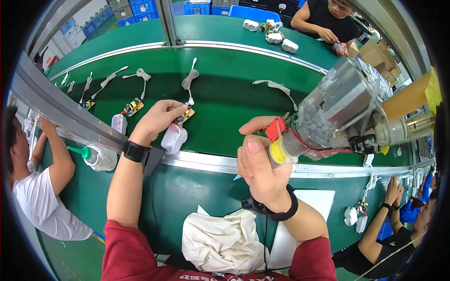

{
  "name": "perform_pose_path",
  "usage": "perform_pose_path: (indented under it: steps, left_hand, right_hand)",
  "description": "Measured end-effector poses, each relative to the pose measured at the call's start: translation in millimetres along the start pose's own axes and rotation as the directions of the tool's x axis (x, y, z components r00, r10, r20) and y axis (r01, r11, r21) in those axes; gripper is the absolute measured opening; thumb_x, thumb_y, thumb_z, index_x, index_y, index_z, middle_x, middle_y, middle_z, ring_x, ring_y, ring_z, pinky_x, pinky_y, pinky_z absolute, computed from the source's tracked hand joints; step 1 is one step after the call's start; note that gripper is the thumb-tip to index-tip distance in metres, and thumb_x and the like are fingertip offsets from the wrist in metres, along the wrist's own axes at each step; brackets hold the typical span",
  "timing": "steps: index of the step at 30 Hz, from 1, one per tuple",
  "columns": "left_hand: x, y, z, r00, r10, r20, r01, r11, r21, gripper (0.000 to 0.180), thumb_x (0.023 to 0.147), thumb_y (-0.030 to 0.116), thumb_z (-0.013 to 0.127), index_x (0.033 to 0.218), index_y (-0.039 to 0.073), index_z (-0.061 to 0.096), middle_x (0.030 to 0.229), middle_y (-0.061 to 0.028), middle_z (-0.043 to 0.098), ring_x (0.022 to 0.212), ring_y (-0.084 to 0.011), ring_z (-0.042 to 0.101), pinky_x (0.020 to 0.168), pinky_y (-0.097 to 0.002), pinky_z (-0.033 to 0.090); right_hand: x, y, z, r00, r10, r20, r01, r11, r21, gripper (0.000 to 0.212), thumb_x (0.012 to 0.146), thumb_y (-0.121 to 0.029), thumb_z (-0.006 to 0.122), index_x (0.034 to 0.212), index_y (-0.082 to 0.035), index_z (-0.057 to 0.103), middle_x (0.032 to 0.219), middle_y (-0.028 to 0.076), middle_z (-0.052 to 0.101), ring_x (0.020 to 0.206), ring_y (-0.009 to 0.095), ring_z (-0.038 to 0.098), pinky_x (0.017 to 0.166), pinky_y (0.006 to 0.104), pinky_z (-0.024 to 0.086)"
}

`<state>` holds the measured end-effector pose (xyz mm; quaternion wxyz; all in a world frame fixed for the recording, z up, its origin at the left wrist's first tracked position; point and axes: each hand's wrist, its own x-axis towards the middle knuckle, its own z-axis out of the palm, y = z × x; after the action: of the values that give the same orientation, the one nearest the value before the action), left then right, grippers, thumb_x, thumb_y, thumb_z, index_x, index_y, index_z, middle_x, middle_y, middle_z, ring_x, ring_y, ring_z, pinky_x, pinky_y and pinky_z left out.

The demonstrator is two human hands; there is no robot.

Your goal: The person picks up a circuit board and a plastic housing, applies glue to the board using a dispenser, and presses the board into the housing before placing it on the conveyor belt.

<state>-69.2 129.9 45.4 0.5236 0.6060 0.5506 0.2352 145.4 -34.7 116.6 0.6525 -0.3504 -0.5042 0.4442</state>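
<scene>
My left hand [160,118] reaches over the far side of the metal rail, its fingers closed on the edge of a small circuit board [186,117]. Red wires run from this board to a white plastic housing [174,139] beside the rail. A bundled white cable [189,80] stretches away from the board's far end. Raised close to the camera, my right hand [265,166] is wrapped around a bulky tool [321,114] with a cloudy clear barrel, a yellow collar and a red part. Some of the grip is hidden behind my fingers.
A metal rail [211,161] crosses in front of the green belt [220,103]. More boards with cables [134,107] lie left. A white bottle with a green spout [100,157], a white cloth [222,240] and a white foam sheet [304,220] rest nearer. Co-workers sit left, right and opposite.
</scene>
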Motion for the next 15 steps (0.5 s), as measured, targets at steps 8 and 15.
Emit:
perform_pose_path:
  steps: [8, 15]
  left_hand:
    - [-46.7, 4.1, 39.6, 0.805, -0.001, 0.593, 0.528, 0.453, -0.718, 0.028, 0.095, 0.02, 0.053, 0.117, 0.001, 0.053, 0.094, -0.0075, 0.063, 0.086, -0.016, 0.065, 0.066, -0.0256, 0.055]
    - [-83.7, -15.8, 114.9, 0.967, -0.017, 0.255, 0.219, 0.571, -0.791, 0.025, 0.095, 0.012, 0.054, 0.117, 0.003, 0.049, 0.099, -0.0061, 0.062, 0.088, -0.0133, 0.063, 0.074, -0.0246, 0.053]
  right_hand:
    - [10.6, 0.6, -6.2, 1.0, 0.014, -0.016, -0.014, 1.0, -0.012, 0.029, 0.096, -0.024, 0.05, 0.107, 0.001, 0.042, 0.052, -0.001, 0.036, 0.038, 0.006, 0.031, 0.036, 0.0223, 0.025]
    - [24.4, 3.6, -9.6, 0.999, 0.002, -0.053, -0.004, 0.999, -0.037, 0.044, 0.097, -0.04, 0.048, 0.111, 0.0, 0.041, 0.05, -0.001, 0.034, 0.036, 0.006, 0.03, 0.035, 0.0227, 0.023]
